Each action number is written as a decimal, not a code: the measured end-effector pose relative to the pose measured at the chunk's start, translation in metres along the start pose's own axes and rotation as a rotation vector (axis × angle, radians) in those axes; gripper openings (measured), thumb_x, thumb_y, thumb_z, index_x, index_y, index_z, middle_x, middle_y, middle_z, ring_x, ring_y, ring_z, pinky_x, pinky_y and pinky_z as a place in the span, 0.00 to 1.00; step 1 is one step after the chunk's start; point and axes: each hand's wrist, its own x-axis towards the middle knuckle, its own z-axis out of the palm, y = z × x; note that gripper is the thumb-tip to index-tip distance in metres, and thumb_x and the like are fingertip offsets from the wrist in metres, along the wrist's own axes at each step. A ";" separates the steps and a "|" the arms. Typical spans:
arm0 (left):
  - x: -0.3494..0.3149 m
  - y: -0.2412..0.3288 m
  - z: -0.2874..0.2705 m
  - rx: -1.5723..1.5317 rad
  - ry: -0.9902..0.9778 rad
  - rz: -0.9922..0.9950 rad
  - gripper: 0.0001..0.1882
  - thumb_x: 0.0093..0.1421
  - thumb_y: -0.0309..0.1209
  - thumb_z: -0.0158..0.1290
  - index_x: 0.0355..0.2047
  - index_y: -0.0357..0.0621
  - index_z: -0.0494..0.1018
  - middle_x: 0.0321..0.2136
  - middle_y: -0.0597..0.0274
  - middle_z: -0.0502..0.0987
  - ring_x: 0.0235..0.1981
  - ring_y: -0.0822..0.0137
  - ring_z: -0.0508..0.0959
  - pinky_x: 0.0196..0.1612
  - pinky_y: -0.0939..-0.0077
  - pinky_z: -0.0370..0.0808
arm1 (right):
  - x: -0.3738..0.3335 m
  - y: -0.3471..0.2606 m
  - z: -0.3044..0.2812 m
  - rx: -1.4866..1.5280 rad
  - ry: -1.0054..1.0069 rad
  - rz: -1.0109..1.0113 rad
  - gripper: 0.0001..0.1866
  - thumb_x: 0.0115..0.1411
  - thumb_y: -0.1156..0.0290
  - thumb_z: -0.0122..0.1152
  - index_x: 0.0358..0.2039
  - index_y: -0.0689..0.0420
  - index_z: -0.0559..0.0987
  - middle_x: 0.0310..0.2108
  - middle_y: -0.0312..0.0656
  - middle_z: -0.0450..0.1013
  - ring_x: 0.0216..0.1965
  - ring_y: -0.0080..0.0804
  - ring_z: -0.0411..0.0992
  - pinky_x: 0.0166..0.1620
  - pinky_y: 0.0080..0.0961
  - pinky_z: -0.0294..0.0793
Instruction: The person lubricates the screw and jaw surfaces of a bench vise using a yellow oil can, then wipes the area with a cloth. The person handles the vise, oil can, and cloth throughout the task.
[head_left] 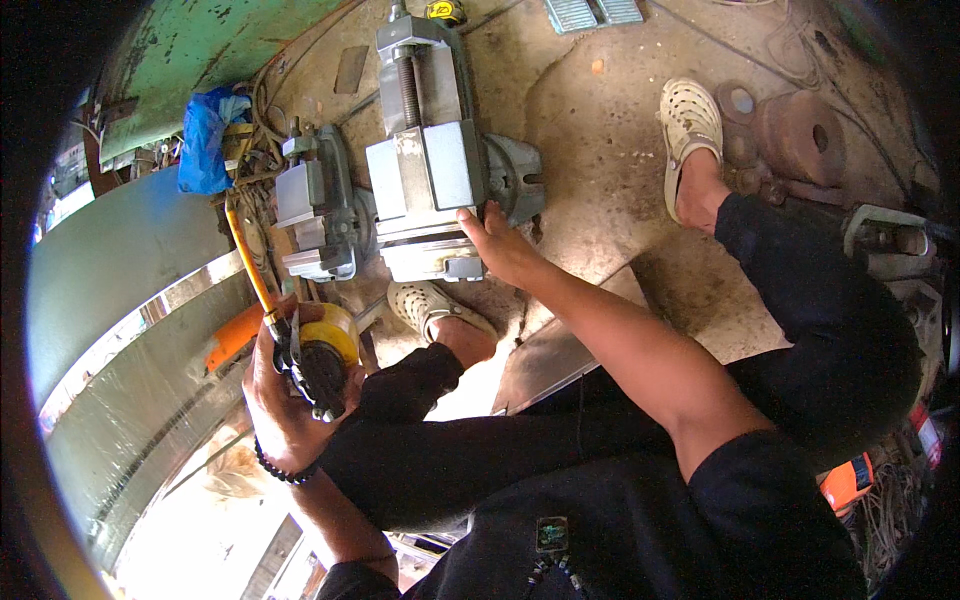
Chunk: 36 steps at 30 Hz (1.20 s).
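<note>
My left hand (290,385) is closed round what looks like a pump oil can (335,332), with a yellow round body and a black head. Its long orange spout (248,255) points up and away, toward a blue plastic bag. My right hand (497,248) grips the near right edge of a large grey machine vise (455,165), thumb on the jaw and the other fingers partly hidden. This vise lies on the floor with its screw toward the far side. Left of it sits a smaller grey vise (315,205).
The blue bag (205,140) lies beside tangled cords at the left. Large sheet-metal panels (120,260) stand along that side, near an orange object (233,338). My feet in cream clogs (690,120) flank the large vise. Rusty round metal parts (798,138) lie at the far right.
</note>
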 end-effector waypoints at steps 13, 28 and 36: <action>-0.003 -0.003 0.000 0.087 0.027 0.069 0.39 0.43 0.37 0.69 0.56 0.40 0.67 0.43 0.56 0.80 0.44 0.56 0.82 0.49 0.63 0.78 | 0.004 -0.028 -0.014 0.768 -0.105 -0.038 0.55 0.61 0.24 0.24 0.71 0.61 0.45 0.72 0.50 0.44 0.71 0.37 0.45 0.71 0.33 0.39; -0.008 -0.011 -0.003 0.108 -0.009 0.033 0.40 0.44 0.39 0.69 0.56 0.39 0.67 0.42 0.56 0.80 0.44 0.55 0.82 0.49 0.62 0.78 | 0.088 -0.035 -0.049 0.595 0.038 -0.179 0.59 0.59 0.22 0.19 0.71 0.63 0.35 0.75 0.45 0.31 0.75 0.33 0.27 0.72 0.32 0.21; -0.015 -0.016 0.001 0.051 0.001 -0.010 0.40 0.42 0.40 0.70 0.54 0.40 0.68 0.42 0.56 0.81 0.44 0.55 0.82 0.50 0.61 0.77 | 0.111 -0.008 -0.039 0.554 -0.043 -0.217 0.57 0.62 0.25 0.24 0.70 0.67 0.36 0.74 0.48 0.29 0.75 0.32 0.29 0.72 0.29 0.25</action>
